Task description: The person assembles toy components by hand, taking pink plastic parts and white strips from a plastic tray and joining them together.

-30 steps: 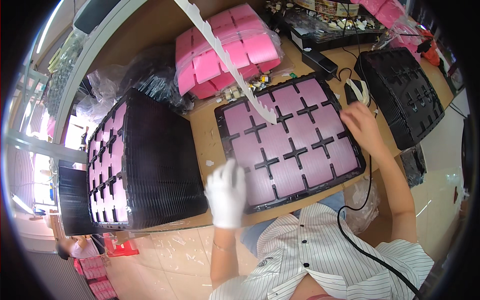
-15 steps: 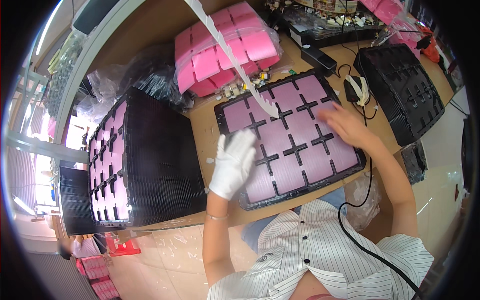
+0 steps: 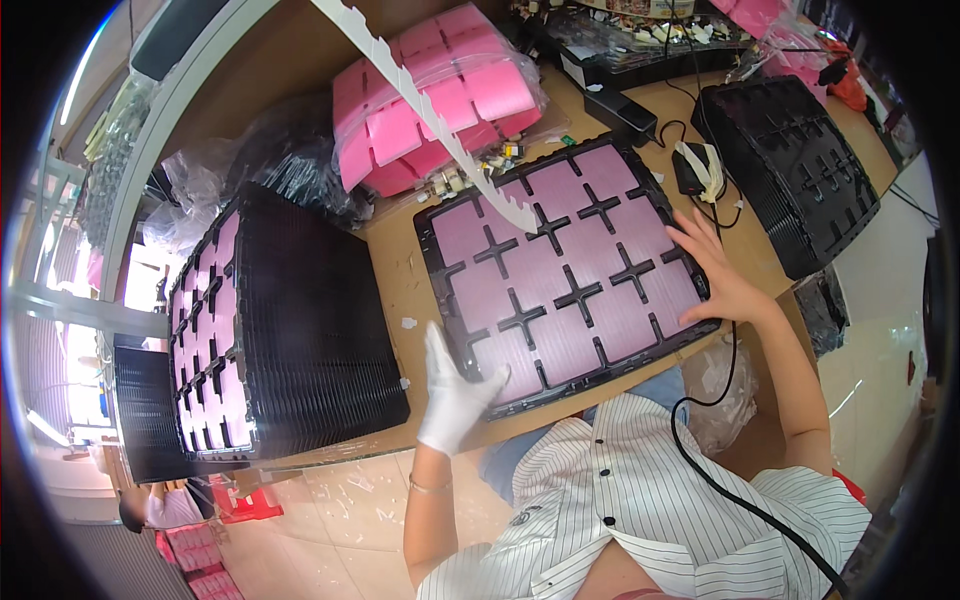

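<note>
A black plastic tray (image 3: pixel 642 353) lies on the bench before me, divided by raised black crosses, with pink-lilac foam sheets (image 3: pixel 563 193) covering its compartments. My left hand (image 3: pixel 450 400), in a white glove, is at the tray's near left corner, fingers pointing up beside the edge and thumb spread over the foam. My bare right hand (image 3: pixel 728 278) is at the right edge, fingers spread along the rim and thumb toward the near right corner. Both hands are open. A jagged white strip (image 3: pixel 440 125) hangs down in front, its tip over the tray's middle.
Left stands a tall stack of black trays (image 3: pixel 320 320) with pink foam on its side. Wrapped pink foam pieces (image 3: pixel 440 95) lie behind. At right are more stacked black trays (image 3: pixel 795 170), a black power adapter (image 3: pixel 620 112) and cables. A black cable (image 3: pixel 735 370) hangs across my front.
My left hand has come down from over the foam to the near left corner. My right hand has moved outward to the right rim, fingers spreading. The view has shifted slightly.
</note>
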Available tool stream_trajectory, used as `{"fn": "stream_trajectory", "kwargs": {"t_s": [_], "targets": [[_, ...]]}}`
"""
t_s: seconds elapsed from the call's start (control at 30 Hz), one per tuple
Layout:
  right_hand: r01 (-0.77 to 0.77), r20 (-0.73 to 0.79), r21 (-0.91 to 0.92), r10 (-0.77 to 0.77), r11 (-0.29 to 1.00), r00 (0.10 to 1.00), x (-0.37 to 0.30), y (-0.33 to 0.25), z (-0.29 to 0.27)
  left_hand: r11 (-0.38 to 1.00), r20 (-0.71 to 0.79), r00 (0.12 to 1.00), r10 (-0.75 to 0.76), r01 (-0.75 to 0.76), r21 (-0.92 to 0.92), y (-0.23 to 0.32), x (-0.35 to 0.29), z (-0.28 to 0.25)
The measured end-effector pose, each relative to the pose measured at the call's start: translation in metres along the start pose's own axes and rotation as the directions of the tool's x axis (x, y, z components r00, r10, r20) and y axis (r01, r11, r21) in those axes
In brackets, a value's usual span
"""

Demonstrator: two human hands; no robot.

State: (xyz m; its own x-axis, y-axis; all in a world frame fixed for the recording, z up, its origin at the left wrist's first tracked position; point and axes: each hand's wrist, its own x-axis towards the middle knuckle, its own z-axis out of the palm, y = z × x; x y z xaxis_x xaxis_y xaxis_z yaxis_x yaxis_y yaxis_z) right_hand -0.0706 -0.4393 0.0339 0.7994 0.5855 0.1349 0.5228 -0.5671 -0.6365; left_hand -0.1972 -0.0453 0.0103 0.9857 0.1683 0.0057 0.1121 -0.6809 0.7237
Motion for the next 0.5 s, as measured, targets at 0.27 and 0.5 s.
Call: {"fn": "stream_trajectory", "kwargs": {"t_s": [0.27,0.5], "targets": [[-0.102,-0.247,0.219,0.156,0.970,0.956,-0.016,0.021,0.028,0.993,-0.012,0.993,-0.114,0.114,0.019,0.014,-0.010,0.002],[0.029,-0.392,0.515,0.206,0.857,0.897,-0.017,0.013,0.026,0.826,-0.117,0.973,-0.201,0.104,-0.554,0.094,-0.031,-0.057]]}}
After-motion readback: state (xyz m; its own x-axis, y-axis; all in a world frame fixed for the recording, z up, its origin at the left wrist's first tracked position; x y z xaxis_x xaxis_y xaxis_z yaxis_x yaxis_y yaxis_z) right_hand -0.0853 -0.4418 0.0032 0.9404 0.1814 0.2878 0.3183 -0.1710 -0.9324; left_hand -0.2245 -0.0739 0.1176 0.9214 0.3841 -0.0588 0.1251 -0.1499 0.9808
